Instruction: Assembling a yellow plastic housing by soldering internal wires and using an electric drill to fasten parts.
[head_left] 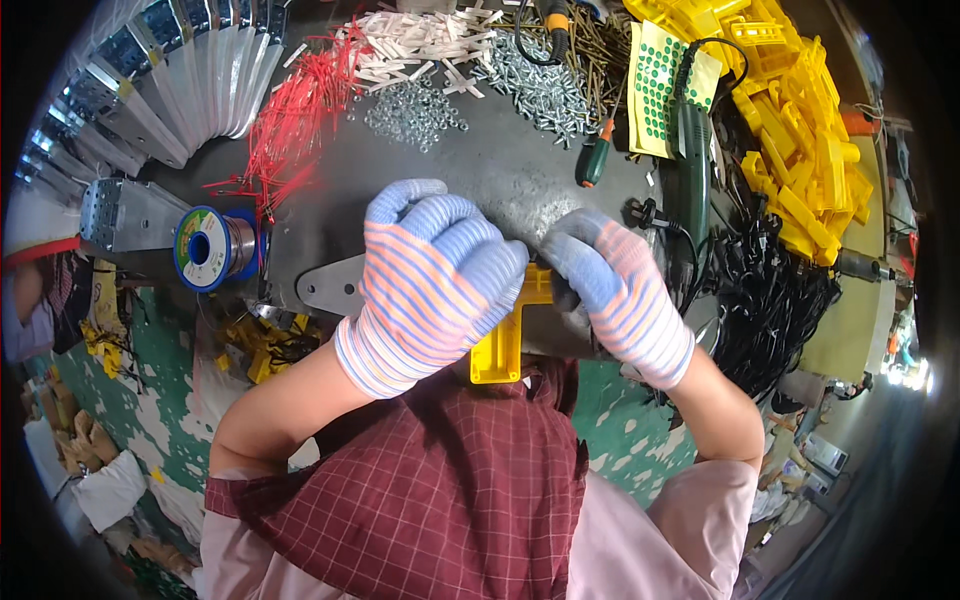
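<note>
Both my hands wear striped gloves with blue-grey fingers and meet near the front edge of the dark table. My left hand [430, 280] is closed, its curled fingers against a yellow plastic housing [497, 355]. The housing's open, frame-like end points toward my body, and its upper part is hidden behind my fingers. At the housing's right side my right hand [622, 285] is closed too, fingertips pinched together; whatever is in them is hidden. A flat metal plate with a rounded, holed end [335, 287] lies by my left wrist, partly under that hand.
Around the table lie red cable ties [300, 130], white strips [420, 45], nuts [410, 110], screws [540, 90], a screwdriver [595, 155], a green power tool [692, 160], yellow parts [800, 150] and black cables [775, 300]. A solder spool [205, 248] stands left near metal brackets [140, 215].
</note>
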